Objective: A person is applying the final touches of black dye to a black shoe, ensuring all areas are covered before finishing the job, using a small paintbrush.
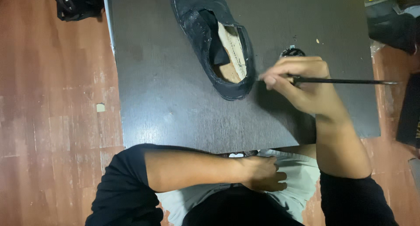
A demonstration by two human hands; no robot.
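— From the head view, what are the right hand's fingers doing?

— The right hand (pixel 302 88) has its fingers (pixel 280 73) curled closed around a thin black brush (pixel 345 81), pinching it near its front end; the long handle sticks out to the right, level over the dark table (pixel 162 99).

— And where is the shoe?

— The black shoe (pixel 214 38) lies on the table just left of those fingertips, heel end nearest them, its tan insole showing. The brush's tip sits right at the heel rim; whether it touches, I cannot tell.

— The other hand?

— The left hand (pixel 262 174) rests loosely curled on the person's lap, holding nothing, below the table edge and well apart from the shoe.
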